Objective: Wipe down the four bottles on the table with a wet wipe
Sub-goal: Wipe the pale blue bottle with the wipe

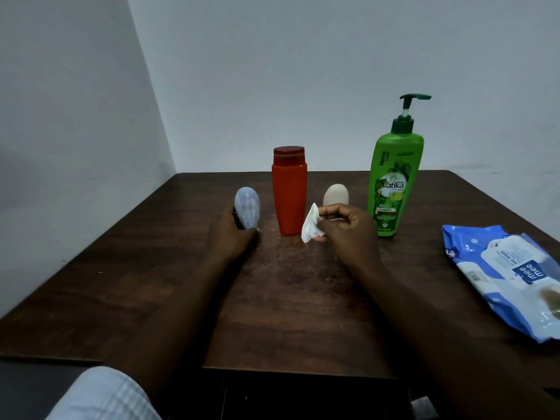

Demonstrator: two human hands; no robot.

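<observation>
Left hand point(233, 234) grips the blue bottle point(247, 212), right hand point(348, 231) pinches the wet wipe point(310, 227) beside the red bottle point(289, 195), beige bottle point(335, 194) behind it, green bottle point(394, 183) to its right; which are wiped is unclear.

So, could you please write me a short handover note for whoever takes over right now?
Left hand grips the blue bottle, left of the red bottle.
Right hand pinches the wipe beside the red bottle's base.
Beige bottle and green bottle stand further right; wipe pack lies far right.
Done: a wipe is out; which bottles are wiped cannot be told.
Left: possibly all four, blue likely first.
</observation>
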